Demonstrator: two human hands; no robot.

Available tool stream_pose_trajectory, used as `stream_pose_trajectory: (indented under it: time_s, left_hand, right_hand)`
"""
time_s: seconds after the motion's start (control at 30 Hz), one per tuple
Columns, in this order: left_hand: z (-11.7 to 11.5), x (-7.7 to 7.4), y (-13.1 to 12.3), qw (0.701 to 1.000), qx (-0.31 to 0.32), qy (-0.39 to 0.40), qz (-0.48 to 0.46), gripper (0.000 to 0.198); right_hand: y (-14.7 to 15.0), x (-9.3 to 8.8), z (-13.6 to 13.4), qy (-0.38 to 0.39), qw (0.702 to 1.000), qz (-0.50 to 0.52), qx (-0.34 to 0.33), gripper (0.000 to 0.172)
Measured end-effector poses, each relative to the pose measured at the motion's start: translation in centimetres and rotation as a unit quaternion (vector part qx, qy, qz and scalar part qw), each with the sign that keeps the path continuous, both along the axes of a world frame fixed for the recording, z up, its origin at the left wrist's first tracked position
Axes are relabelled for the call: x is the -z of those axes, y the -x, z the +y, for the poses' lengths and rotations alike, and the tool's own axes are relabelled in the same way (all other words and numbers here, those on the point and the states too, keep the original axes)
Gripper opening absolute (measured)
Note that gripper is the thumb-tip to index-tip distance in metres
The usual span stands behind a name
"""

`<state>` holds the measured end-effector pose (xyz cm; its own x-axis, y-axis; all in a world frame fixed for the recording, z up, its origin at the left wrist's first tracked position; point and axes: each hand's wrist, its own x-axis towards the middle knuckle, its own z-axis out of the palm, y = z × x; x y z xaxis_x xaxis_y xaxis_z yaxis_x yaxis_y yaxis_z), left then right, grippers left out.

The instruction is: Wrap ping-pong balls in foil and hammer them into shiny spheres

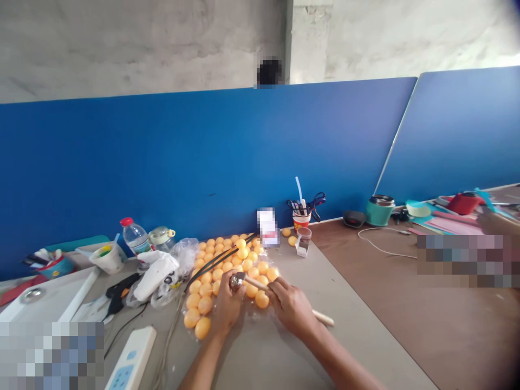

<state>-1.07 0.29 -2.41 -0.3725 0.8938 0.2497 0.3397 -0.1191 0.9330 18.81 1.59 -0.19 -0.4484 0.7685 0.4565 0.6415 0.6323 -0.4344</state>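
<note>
My left hand [228, 304] is closed around a small, shiny, brownish round object [235, 283], much of it covered by the fingers. My right hand [293, 304] grips a tool with a pale wooden handle [323, 318]. The tool's greyish head [240, 275] meets the top of the round object; its exact kind is unclear. Beneath and beyond both hands lie many orange balls [205, 305], like table-tennis balls, in clear plastic wrapping. Dark straps [219, 261] run across these balls.
Left are a power strip [136, 355], a glue gun [117, 295], plastic bags [162, 273] and a bottle [136, 235]. A pen cup [301, 219] and small clear container [303, 242] stand behind. Another person's arm [501, 222] is at right, beyond a green jar [379, 211].
</note>
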Motion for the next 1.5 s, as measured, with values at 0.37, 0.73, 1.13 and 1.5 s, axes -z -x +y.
stream_pose_trajectory:
  time_s: [0.37,0.73,1.13,1.5]
  left_hand:
    - [0.0,0.2,0.0,1.0,-0.009,-0.017,0.011,0.039]
    - [0.2,0.5,0.1,1.0,-0.013,-0.012,-0.006,0.041]
    - [0.2,0.6,-0.1,1.0,0.011,-0.007,-0.013,0.033]
    - [-0.1,-0.3,-0.4,0.999,-0.014,0.009,-0.029,0.04]
  right_hand:
    - [-0.1,-0.1,0.2,-0.002,1.0,0.003,-0.007,0.022]
    - [0.2,0.2,0.1,-0.016,1.0,0.001,-0.006,0.021]
    - [0.0,0.4,0.3,-0.033,0.999,0.0,-0.014,0.02]
    - [0.1,0.3,0.3,-0.03,1.0,0.002,0.001,0.021]
